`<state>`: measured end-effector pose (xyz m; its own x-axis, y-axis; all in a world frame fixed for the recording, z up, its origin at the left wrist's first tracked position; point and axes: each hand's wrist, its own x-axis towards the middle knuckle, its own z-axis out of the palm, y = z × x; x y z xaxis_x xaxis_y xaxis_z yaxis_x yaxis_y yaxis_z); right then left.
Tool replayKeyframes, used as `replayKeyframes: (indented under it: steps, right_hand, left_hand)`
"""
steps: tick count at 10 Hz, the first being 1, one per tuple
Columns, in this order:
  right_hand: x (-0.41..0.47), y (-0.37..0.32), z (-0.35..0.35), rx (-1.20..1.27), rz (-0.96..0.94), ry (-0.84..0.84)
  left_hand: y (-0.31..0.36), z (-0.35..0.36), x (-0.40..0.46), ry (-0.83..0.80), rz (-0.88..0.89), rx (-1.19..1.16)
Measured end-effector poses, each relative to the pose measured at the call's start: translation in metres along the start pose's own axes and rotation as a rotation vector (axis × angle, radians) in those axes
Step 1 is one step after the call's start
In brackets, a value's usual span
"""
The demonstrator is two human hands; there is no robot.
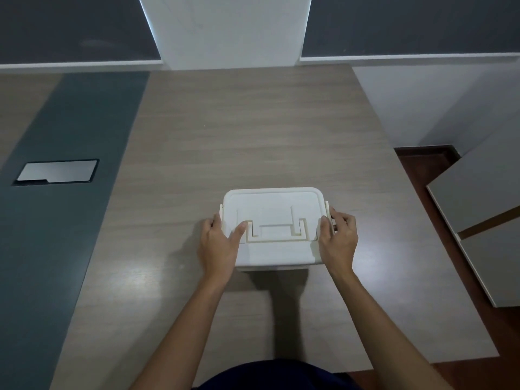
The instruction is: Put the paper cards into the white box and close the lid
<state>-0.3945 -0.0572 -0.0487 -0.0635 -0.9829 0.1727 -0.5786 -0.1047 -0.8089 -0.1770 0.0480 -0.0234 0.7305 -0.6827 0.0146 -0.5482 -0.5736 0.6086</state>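
Hands flank the box (274,229) at lower centre of the frame, on the table (253,136). The left hand (218,244) grasps the box's left end, thumb on the lid (273,201), fingers curled round the side. The right hand (339,239) grasps the right end the same way, fingertips at the side latch (327,209). The box's long axis runs left to right, so each end lies directly under one hand, neither nearer. The lid sits flat on the box, white and matt, with a folded handle (275,233) moulded into its top. No cards are visible; presumably they are inside. Whether the side latches are fully snapped cannot be told.
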Motion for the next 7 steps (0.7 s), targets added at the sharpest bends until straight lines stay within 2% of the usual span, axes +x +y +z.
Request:
replayKeyframes:
  steps: [4, 5, 6, 7]
  right_hand:
    - [0.056, -0.020, 0.025, -0.113, -0.021, -0.043]
    - [0.058, -0.015, 0.024, -0.012, 0.064, -0.078]
    - [0.050, -0.007, 0.016, 0.129, 0.216, -0.006]
    - [0.007, 0.023, 0.013, 0.066, 0.276, 0.106]
  left_hand:
    - [0.031, 0.006, 0.058, -0.056, -0.057, 0.032]
    - [0.026, 0.009, 0.060, -0.122, -0.074, 0.008]
    - [0.014, 0.007, 0.051, -0.109, -0.173, -0.167]
    - [-0.018, 0.015, 0.015, 0.000, -0.283, -0.254]
